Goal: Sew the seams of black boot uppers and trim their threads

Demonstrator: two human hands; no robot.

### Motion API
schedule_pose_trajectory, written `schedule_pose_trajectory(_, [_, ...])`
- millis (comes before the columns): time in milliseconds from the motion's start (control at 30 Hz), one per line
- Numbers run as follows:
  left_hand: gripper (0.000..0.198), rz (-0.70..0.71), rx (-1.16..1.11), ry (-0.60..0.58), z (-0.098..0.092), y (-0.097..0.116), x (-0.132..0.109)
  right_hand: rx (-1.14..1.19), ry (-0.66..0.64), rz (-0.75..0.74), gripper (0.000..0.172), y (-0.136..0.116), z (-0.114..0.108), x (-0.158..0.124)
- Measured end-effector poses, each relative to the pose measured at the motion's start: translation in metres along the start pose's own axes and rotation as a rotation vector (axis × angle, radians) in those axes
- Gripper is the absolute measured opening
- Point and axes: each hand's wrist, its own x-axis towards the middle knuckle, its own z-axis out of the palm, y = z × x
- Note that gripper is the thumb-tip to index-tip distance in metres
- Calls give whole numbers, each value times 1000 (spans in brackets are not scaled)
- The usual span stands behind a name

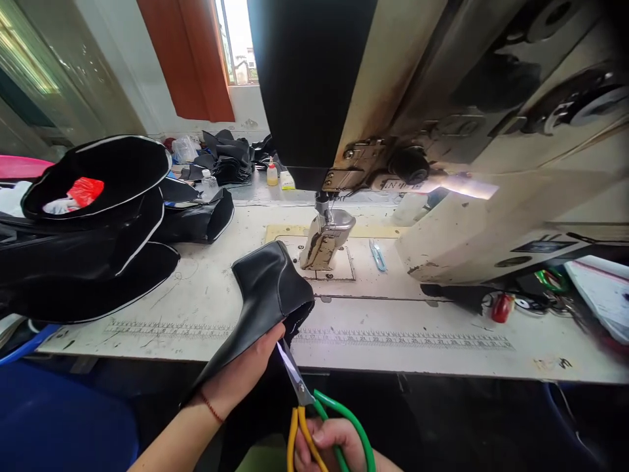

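Note:
A black leather boot upper (263, 282) is held over the table's front edge by my left hand (250, 367). That hand is closed on the lower side of the upper, with some fingers hidden behind it. My right hand (337, 442) grips a pair of scissors (301, 387) with one green and one yellow handle. The blades are parted and point up at the upper's lower edge, close to my left fingertips. Whether the blades touch the leather, I cannot tell.
A post-bed sewing machine (327, 242) stands behind the upper. Small blue thread snips (378, 255) lie on the table (383, 321) near its base. Black boot shafts (73, 242) pile up on the left. At the back is a small bottle (272, 173); a red item (502, 307) sits right.

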Motion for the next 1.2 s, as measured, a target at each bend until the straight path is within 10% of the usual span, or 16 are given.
schedule_pose_trajectory(300, [40, 219, 555, -106, 5, -6, -2, 88, 29, -47, 19, 4, 1, 13])
schedule_pose_trajectory(667, [22, 79, 501, 170, 32, -31, -24, 243, 76, 20, 17, -13, 31, 30])
schedule_pose_trajectory(1200, [16, -139, 37, 178, 23, -38, -27, 325, 90, 69, 20, -38, 41, 41])
